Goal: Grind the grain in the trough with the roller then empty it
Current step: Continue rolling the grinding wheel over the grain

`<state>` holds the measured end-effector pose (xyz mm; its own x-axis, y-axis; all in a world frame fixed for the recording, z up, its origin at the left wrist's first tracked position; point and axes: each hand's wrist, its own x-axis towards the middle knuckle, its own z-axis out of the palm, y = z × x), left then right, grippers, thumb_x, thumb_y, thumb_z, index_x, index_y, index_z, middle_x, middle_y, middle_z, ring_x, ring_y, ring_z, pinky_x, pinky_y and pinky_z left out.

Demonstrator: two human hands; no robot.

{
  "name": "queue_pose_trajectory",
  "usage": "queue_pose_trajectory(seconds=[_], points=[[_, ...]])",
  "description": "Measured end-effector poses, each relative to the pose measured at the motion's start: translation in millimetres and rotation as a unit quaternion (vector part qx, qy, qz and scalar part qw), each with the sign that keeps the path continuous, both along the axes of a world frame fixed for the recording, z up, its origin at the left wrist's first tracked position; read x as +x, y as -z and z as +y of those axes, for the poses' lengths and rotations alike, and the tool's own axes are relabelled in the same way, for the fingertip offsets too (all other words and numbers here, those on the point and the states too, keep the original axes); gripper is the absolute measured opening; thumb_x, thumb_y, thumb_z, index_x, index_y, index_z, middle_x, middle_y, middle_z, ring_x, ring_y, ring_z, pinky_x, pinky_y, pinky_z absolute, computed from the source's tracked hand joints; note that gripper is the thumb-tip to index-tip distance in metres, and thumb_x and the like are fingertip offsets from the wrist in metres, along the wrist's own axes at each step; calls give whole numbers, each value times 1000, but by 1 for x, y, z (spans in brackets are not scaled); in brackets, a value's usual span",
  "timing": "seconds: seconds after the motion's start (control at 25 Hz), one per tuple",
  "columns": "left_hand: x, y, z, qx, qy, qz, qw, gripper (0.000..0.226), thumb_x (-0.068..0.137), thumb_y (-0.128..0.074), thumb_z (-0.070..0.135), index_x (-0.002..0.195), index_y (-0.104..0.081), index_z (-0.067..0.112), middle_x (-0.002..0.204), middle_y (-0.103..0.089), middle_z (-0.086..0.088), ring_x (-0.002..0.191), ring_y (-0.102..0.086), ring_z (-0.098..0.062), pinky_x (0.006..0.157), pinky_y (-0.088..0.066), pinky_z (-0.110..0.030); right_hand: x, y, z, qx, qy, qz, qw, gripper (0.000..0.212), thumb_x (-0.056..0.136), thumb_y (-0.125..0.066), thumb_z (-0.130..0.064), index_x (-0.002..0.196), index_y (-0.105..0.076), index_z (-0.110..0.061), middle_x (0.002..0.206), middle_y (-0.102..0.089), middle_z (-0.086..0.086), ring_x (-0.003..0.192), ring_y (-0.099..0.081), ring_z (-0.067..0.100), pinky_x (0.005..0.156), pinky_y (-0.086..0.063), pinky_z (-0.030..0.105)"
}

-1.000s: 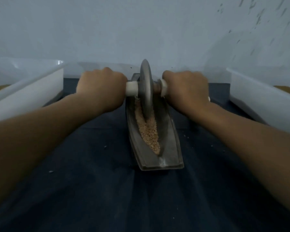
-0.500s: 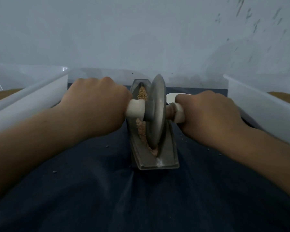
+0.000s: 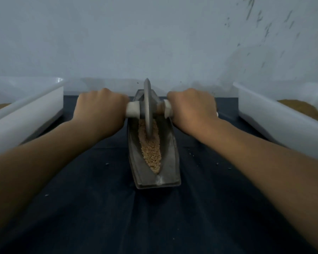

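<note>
A grey boat-shaped metal trough (image 3: 170, 165) lies lengthwise on the dark cloth in front of me. Tan grain (image 3: 151, 149) fills its groove. The roller (image 3: 147, 107), a thin metal disc on a white axle, stands upright in the far half of the groove. My left hand (image 3: 99, 109) grips the left end of the axle. The right end is gripped by my right hand (image 3: 192, 107). The far tip of the trough is hidden behind the disc.
A white plastic tub (image 3: 26, 114) stands at the left and another white tub (image 3: 283, 123) at the right, each holding tan grain. A pale wall rises just behind the trough. A few loose grains (image 3: 106, 164) dot the dark cloth.
The roller has travelled from the near end of the trough back to the far half. Both hands moved away from me with it, uncovering the grain at the near end.
</note>
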<state>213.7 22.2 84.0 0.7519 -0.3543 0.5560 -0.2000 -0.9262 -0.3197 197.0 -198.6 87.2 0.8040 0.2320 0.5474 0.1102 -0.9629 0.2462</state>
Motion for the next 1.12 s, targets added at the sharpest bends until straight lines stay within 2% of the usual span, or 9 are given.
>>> queue_pose_trajectory(seconds=[0.12,0.24,0.4,0.52,0.6,0.76,0.92,1.0,1.12], points=[[-45,-6,17,23,21,9,999,11,77,-61,39,75,-51,35,59,-39,11,47,-31,-13,46,-21,-23,-50,-3,-12,-30,-19,-28,999,26,71,-69,-25,70,-44,-29,55,-36,-10,45,-33,14,44,-16,20],[-54,-16,24,30,22,76,996,10,69,-58,45,74,-51,40,61,-48,12,51,-45,-12,45,-24,-20,-67,-10,-18,-37,-31,-54,997,24,52,-71,-29,62,-49,-32,46,-26,-14,39,-11,3,46,-9,11],[-6,-5,5,4,-24,104,994,13,83,-61,37,95,-65,33,81,-59,3,67,-58,-21,57,-42,-32,-7,2,-8,-30,10,-22,999,22,77,-68,-24,74,-46,-28,60,-40,-5,52,-44,23,47,-21,22],[32,-13,-10,8,-58,61,996,18,88,-61,28,103,-68,24,84,-55,-5,72,-56,-28,61,-39,-35,41,-1,4,27,39,-1,999,9,87,-63,-19,93,-60,-25,79,-56,5,77,-60,32,55,-28,31],[35,-20,-14,17,-57,56,997,16,87,-61,26,101,-68,23,80,-50,-4,68,-49,-26,61,-38,-35,44,1,3,45,43,16,998,11,88,-63,-18,97,-61,-24,86,-61,7,79,-61,33,58,-32,32],[-11,-10,1,16,-10,50,999,8,84,-62,32,92,-63,31,69,-42,4,55,-38,-18,53,-33,-31,-10,7,-12,15,3,1,1000,22,83,-65,-27,78,-44,-28,64,-42,-6,55,-39,20,47,-24,26],[-56,-9,24,-4,52,71,996,9,71,-58,45,76,-54,38,61,-47,12,51,-44,-12,47,-29,-24,-67,-10,-20,-56,-42,-81,994,32,52,-77,-27,62,-46,-31,46,-28,-11,41,-8,3,46,-9,11],[-46,-7,25,-2,42,78,996,11,72,-58,46,78,-55,38,64,-49,12,55,-49,-15,49,-32,-25,-59,-9,-17,-55,-22,-49,997,32,52,-77,-27,61,-47,-31,47,-26,-11,40,-9,4,46,-10,11],[-2,-2,8,8,-16,66,998,12,84,-60,41,92,-63,33,72,-47,5,62,-48,-21,53,-35,-31,-6,1,-6,-21,25,-6,999,20,78,-70,-27,75,-51,-27,61,-42,-3,48,-37,18,48,-20,21]])
